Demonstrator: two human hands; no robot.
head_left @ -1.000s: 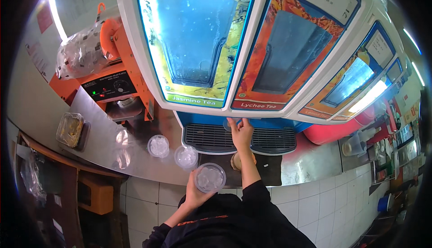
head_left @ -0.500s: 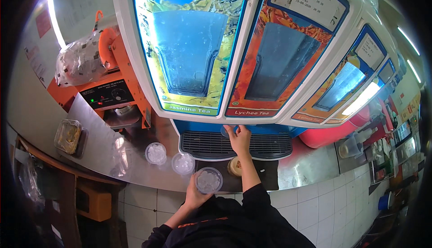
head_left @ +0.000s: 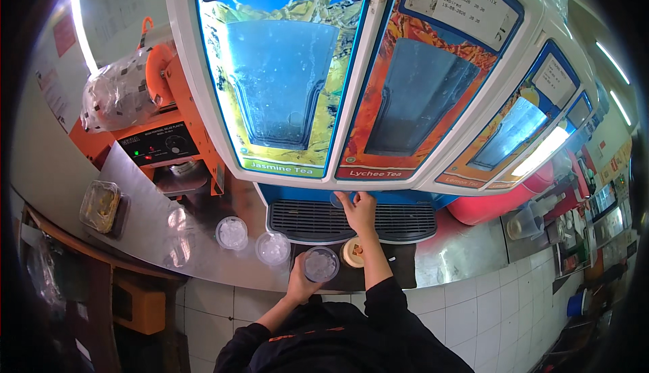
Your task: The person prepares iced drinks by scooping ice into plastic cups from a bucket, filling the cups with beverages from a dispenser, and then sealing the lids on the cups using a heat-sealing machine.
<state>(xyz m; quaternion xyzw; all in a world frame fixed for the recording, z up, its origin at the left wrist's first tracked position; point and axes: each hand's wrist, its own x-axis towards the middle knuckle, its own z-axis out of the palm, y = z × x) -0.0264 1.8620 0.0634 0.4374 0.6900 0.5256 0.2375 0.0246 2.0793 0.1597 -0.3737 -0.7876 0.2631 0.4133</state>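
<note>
My left hand (head_left: 302,282) is closed round a clear plastic cup of ice (head_left: 321,265), held at the counter's front edge. Under the drink dispenser (head_left: 284,187), my right hand (head_left: 358,211) grips a clear plastic cup (head_left: 339,200). The dispenser's overhang hides most of that cup and the spout. Beside my right forearm, a round tub (head_left: 351,252) with a pale top and brown bits stands on a black mat (head_left: 399,265). Left of my left hand, two more ice-filled cups, a nearer one (head_left: 273,247) and a farther one (head_left: 232,233), stand on the steel counter.
A slotted drip tray (head_left: 304,221) lies below the dispenser. An orange cup-sealing machine (head_left: 169,143) stands at the left, with a clear food box (head_left: 101,207) near it. To the right are a pink-red tub (head_left: 476,207) and a clear jug (head_left: 526,224).
The ice cup in my left hand has moved slightly forward and right, toward the pale-topped tub. My right hand keeps its place under the dispenser. The whole view has shifted slightly.
</note>
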